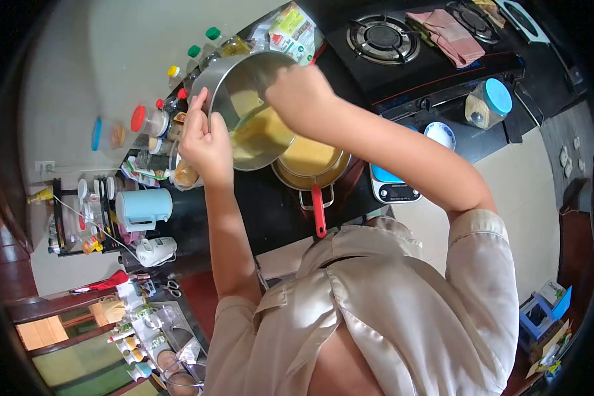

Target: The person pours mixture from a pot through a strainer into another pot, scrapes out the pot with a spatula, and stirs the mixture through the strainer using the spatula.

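Note:
My left hand [204,145] grips the left rim of a deep metal pot [230,69], which is tipped on its side with yellow liquid [261,135] at its lower edge. At the pot's mouth my right hand [300,96] is closed in a fist; whatever it holds is hidden and blurred. Below the tilted rim, a strainer with a red handle [319,211] rests on a second metal pot [284,178]. Yellow liquid [308,157] fills the strainer.
A gas stove [383,39] with a pink cloth [449,36] lies at the upper right. Beside my right forearm are a kitchen scale [396,191], a small dish [440,135] and a blue-lidded jar [488,102]. Bottles and jars [153,121] line the wall; a light-blue kettle [144,210] stands left.

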